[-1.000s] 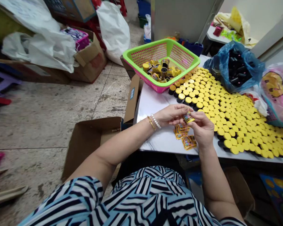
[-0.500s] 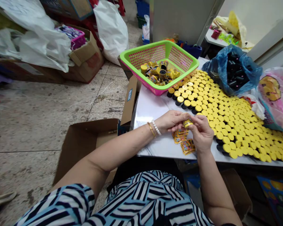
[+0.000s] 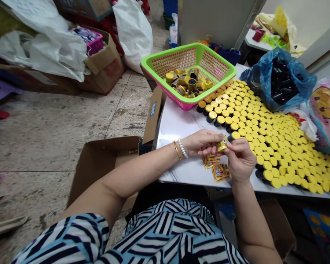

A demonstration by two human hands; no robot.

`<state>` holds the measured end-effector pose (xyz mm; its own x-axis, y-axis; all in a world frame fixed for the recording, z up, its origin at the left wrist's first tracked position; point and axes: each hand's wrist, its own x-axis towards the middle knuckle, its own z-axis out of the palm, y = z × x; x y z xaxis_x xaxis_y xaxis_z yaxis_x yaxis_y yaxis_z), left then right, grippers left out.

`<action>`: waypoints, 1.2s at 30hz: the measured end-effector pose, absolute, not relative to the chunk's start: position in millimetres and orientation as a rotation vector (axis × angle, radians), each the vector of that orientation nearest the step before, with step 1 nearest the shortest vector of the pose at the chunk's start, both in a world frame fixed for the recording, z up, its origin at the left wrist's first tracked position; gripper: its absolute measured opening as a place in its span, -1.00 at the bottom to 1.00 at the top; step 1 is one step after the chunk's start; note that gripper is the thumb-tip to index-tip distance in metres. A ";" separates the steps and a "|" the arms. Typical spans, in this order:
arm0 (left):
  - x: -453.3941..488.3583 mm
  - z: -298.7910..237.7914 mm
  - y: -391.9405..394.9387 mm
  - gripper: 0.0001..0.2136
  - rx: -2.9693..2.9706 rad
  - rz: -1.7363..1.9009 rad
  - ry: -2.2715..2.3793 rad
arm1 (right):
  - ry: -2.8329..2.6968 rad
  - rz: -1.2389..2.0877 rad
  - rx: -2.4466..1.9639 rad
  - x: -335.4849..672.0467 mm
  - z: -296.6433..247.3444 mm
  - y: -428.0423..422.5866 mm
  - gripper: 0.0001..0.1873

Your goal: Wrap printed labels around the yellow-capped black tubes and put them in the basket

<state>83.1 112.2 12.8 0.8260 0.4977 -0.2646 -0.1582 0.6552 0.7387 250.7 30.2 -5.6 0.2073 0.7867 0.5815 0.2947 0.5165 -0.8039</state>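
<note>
Between my hands, above the near edge of the table, is a small yellow-capped tub (image 3: pixel 222 144) with a printed wrap. My left hand (image 3: pixel 206 142) grips it from the left, thumb on top and fingers curled beneath. From the right, the thumb and fingertips of my right hand (image 3: pixel 240 156) pinch its side; whether a sticker edge is between them cannot be made out. Below lie stacks of orange printed stickers (image 3: pixel 220 171) on the white table (image 3: pixel 178 167). Beside my right hand stand many black tubs with yellow lids (image 3: pixel 280 146), packed close together.
A green and pink basket (image 3: pixel 165 90) at the table's far left corner holds tubs with printed wraps. Behind the rows sits a blue bag (image 3: pixel 287 82) of black pieces. Open cardboard boxes (image 3: pixel 99 161) stand on the floor left of the table, near white sacks (image 3: pixel 133 33).
My right hand has shifted slightly right, and the tub has tilted so that more of its printed side shows. The view has swung a little left.
</note>
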 end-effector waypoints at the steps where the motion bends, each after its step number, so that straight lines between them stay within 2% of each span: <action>1: 83.5 13.1 112.0 -0.56 0.780 0.379 0.477 | -1.359 0.465 -1.024 250.4 -4.9 30.2 -0.85; 5: 83.9 12.5 112.9 -0.48 0.793 0.378 0.495 | -1.399 0.509 -1.105 247.8 -0.8 29.0 -0.80; 8: 82.5 12.6 114.6 -0.55 0.757 0.373 0.448 | -1.393 0.409 -1.135 247.2 0.7 27.9 -0.90; 11: 81.6 11.3 115.8 -0.61 0.764 0.380 0.436 | -1.366 0.445 -1.093 247.5 -0.3 28.9 -0.87; 14: 82.7 8.2 115.6 -0.54 0.784 0.400 0.532 | -1.418 0.464 -1.122 247.7 -2.6 31.2 -0.81; 16: 83.7 7.1 115.2 -0.51 0.789 0.389 0.561 | -1.435 0.430 -1.160 247.9 -4.1 32.4 -0.84; 18: 83.8 7.3 115.2 -0.50 0.771 0.373 0.530 | -1.407 0.465 -1.151 248.7 -5.3 32.9 -0.87; 22: 82.3 5.5 117.2 -0.51 0.794 0.375 0.524 | -1.456 0.535 -1.127 251.1 -7.0 33.1 -0.79; 26: 83.0 -0.1 118.1 -0.45 0.869 0.395 0.622 | -1.545 0.354 -1.133 248.5 -9.9 34.9 -0.83; 30: 83.0 3.3 114.4 -0.42 0.954 0.470 0.663 | -1.619 0.280 -1.145 248.2 -8.7 28.9 -0.51; 32: 78.2 10.6 115.6 -0.46 1.065 0.626 0.719 | -1.685 0.079 -1.176 257.4 -6.7 18.6 -0.47; 36: 54.4 37.4 141.1 -0.61 1.534 1.201 1.009 | -1.668 -0.558 -1.449 295.6 -12.6 -6.5 -0.62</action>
<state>54.4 141.1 37.4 0.1905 0.9537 0.2326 0.0644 -0.2486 0.9665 295.6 -6.5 -12.6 0.0167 0.5822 0.8128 0.9541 0.2340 -0.1872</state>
